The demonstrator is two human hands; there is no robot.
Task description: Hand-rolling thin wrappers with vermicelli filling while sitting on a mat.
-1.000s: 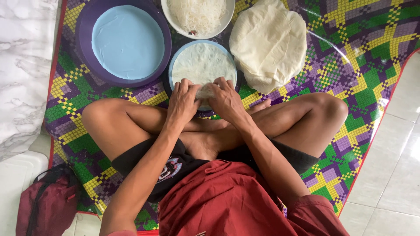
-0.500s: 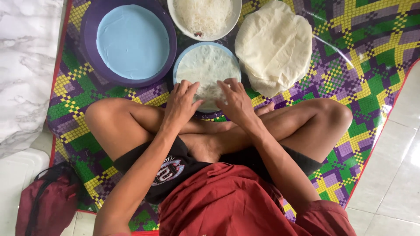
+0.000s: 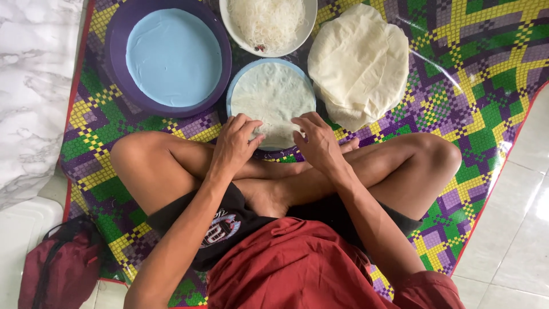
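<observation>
Sitting cross-legged on a woven plastic mat with purple, green and yellow squares, the person bends over a small round light blue plate on which 1 thin white round rice paper sheet lies flat. The left hand rests at the near edge of this sheet, fingers bent and tips pressing on it, not closed around anything. The right hand does the same on the other side, fingers spread a little over the near rim. The sheet looks unrolled and carries no filling, so I judge the wrapping is only at its beginning: the sheet is laid out, while filling and rolling remain. Just behind the plate stands a white round bowl of thin white rice noodles, not touched by the hands. To the right, a stack of dry cream-coloured round wrappers lies on the mat, touching the plate. To the left stands a wide purple basin with a pale blue inside. A dark red bag lies on the floor near the left knee.
</observation>
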